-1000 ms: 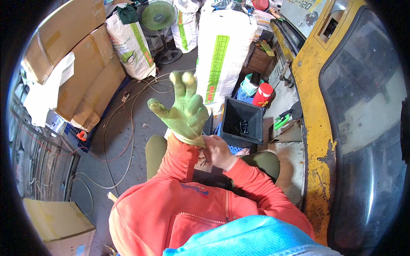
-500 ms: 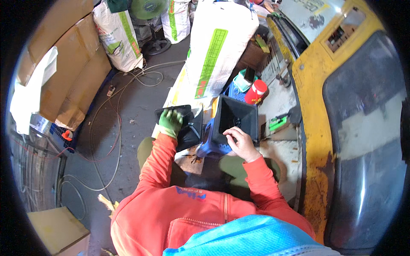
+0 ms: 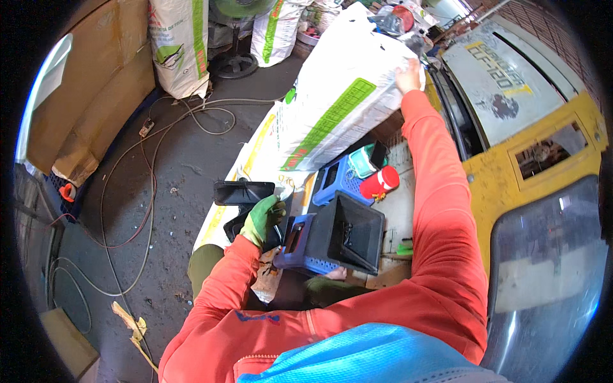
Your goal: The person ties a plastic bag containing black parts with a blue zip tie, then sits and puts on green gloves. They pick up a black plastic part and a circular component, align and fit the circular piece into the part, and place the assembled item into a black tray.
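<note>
My left hand [image 3: 263,220], in a green glove, curls its fingers at a black plastic part [image 3: 244,193] among several others in front of me. Stretched far forward, my bare right hand [image 3: 408,76] grips the upper right edge of a tall white sack [image 3: 345,96] with a green stripe. The sack leans to the right. Between my arms a black square bin [image 3: 357,230] rests on a blue plastic crate [image 3: 295,241]. Small dark pieces lie inside the bin.
Behind the bin, a red-lidded jar [image 3: 380,182] and a teal container [image 3: 366,161] sit by another blue crate [image 3: 338,180]. A yellow machine [image 3: 498,185] stands on the right. Hoses [image 3: 153,185] run over the floor at left, near large cardboard boxes [image 3: 96,83].
My right hand has gone from above the black bin forward to the sack's top edge. The sack now tilts further right. My left hand has shifted slightly nearer, its fingers more curled.
</note>
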{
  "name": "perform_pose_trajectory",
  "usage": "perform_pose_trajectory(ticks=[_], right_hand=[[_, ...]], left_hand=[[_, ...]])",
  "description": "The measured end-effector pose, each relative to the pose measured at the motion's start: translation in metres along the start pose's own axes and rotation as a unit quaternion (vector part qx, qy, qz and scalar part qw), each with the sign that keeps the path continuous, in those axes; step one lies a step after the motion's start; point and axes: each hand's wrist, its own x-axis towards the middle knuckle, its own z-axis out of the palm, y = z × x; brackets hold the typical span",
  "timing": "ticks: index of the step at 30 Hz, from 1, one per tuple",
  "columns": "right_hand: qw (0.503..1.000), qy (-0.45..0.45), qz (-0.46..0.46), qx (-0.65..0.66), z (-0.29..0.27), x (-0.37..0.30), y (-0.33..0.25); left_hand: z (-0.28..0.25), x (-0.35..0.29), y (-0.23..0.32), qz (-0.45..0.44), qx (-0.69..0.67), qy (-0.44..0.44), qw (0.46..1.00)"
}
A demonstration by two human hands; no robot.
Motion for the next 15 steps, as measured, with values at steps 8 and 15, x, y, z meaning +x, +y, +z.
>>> perform_pose_trajectory(ticks=[8,15], right_hand=[[0.950,0.052,0.044,0.306,0.002,0.134,0.018],[0.992,0.007,0.004,0.127,-0.010,0.150,0.034]], left_hand=[[0.007,0.002,0.009,-0.046,-0.047,0.054,0.996],[-0.008,0.010,0.003,-0.043,-0.069,0.054,0.995]])
